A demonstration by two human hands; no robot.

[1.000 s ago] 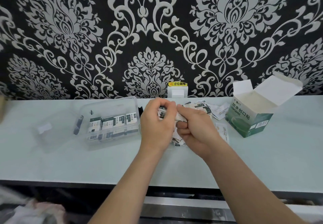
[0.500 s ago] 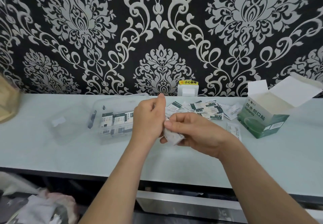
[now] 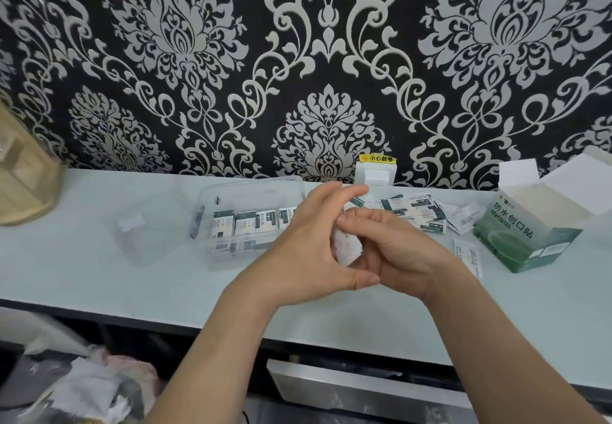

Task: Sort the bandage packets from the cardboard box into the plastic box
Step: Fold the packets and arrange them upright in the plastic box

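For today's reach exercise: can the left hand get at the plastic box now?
Probably yes: the plastic box lies open close beside the left hand, with nothing between them.

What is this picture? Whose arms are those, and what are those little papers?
There is no machine here, just a person. The camera sits on their head, so you see their own arms from above. Their right hand curls round a small white bundle of bandage packets, and the left hand presses straight fingers against it. On the pale counter lie more loose packets. The green cardboard box on the right stands open. The clear plastic box on the left already has packets lined up inside.
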